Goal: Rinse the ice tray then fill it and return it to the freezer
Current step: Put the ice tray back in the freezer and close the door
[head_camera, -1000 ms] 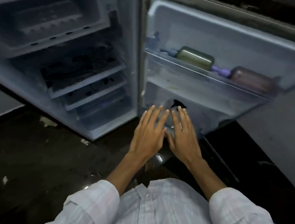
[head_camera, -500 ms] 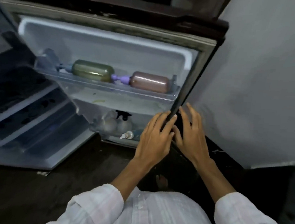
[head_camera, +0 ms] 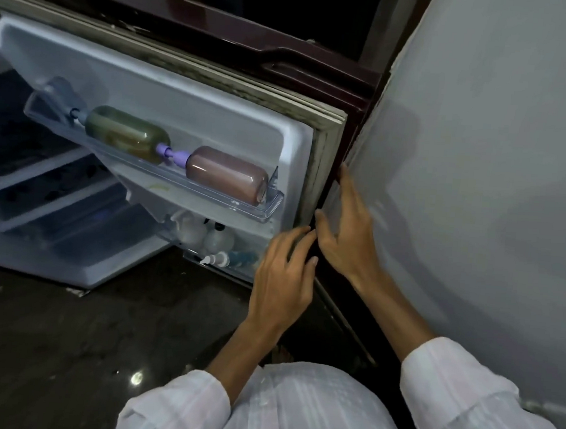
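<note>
The ice tray and the freezer compartment are out of view. The fridge door (head_camera: 188,105) stands wide open, its white inner side facing me and its free edge close to the wall. My left hand (head_camera: 283,275) rests with its fingertips on the inner side of that edge, holding nothing. My right hand (head_camera: 348,233) lies with spread fingers flat on the door's dark outer face, thumb at the edge, in the narrow gap beside the wall. The two hands sit on either side of the door edge.
A clear door shelf (head_camera: 258,212) holds a green bottle (head_camera: 125,132) and a pink bottle (head_camera: 227,174) lying down. Small bottles (head_camera: 217,241) fill the lower bin. The fridge's inner shelves (head_camera: 39,191) are at left, a grey wall (head_camera: 479,196) at right, dark floor (head_camera: 61,349) below.
My view has swung right, from the fridge interior to the door. Both hands have moved right and up, from mid-air in front of the door bins to the door's free edge.
</note>
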Demonstrator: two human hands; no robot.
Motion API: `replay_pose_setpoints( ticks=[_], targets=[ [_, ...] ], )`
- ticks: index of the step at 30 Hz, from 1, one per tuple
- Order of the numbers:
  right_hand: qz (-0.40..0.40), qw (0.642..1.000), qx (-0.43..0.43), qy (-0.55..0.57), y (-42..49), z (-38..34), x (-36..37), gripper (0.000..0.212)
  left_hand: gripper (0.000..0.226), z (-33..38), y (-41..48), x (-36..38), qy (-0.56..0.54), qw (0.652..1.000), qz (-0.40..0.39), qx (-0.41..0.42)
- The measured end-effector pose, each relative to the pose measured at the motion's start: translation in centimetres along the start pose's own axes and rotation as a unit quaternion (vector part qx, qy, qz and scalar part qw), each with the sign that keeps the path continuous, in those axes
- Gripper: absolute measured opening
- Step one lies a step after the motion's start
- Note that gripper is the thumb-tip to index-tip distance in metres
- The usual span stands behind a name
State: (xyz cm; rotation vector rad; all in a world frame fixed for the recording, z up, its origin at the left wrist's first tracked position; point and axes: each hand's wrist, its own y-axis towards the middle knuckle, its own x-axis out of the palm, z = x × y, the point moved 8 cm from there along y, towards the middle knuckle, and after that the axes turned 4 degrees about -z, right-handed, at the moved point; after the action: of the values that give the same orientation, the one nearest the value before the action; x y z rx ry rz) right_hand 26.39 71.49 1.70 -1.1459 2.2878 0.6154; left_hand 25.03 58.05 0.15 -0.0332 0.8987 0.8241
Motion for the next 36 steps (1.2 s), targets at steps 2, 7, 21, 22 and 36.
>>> replay_pose_setpoints(
  ticks=[2,7,21,22,36],
  targets=[
    [0.012,0.999,0.007,0.039,0.0,0.3,-0.2,0.072,0.039,-0.2,0.0,0.1,-0.007,1.0,0.008,-0.019],
    [0.014,0.996,0.013,0.088,-0.5,0.5,-1.1,0.067,0.04,-1.0,-0.9,0.5,-0.031,0.996,0.01,-0.083],
    [-0.033,0.989,-0.055,0.134,-6.1,-2.4,-1.6,0.029,0.035,0.1,-5.8,-0.7,-0.264,0.932,0.079,-0.238],
    [-0.021,0.99,-0.056,0.132,-6.0,-2.6,-1.8,0.027,0.035,0.1,-6.2,-1.1,-0.255,0.935,0.076,-0.235],
    [-0.201,0.946,-0.034,0.251,-3.3,-6.8,3.8,0.031,0.057,-1.0,-11.0,-2.7,-0.242,0.919,0.04,-0.308]
  ],
)
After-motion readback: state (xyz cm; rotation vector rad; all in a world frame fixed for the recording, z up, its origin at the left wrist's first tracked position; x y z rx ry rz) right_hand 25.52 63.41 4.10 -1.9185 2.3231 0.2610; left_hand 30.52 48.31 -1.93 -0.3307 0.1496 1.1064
